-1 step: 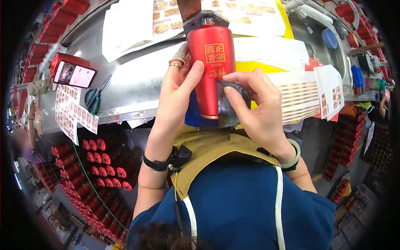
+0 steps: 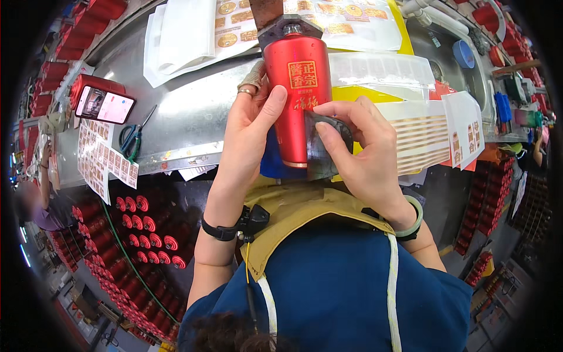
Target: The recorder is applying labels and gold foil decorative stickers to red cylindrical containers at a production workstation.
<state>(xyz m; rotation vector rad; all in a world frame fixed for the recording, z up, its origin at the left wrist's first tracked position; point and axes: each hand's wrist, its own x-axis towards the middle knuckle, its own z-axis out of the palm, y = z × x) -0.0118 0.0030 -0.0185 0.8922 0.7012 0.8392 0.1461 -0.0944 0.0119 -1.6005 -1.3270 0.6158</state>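
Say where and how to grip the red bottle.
Probably mid-body on the red bottle, from the left, where the left hand sits: the bottle tapers toward its base, a dark block crowds the neck, the right hand holds a dark pad opposite.

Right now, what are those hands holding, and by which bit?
The left hand grips the red bottle by its left side; the right hand pinches a dark pad near its top.

Counter [image 2: 190,108]: metal, spanning left to right, its near edge curved by the lens; bright reflected light on the left half. Pipe [image 2: 418,9]: white, far side, right. Floor [image 2: 443,220]: dark grey, below the counter. Tube lights [image 2: 24,255]: white, lit, far left. Outer right background: dim, details indistinct.
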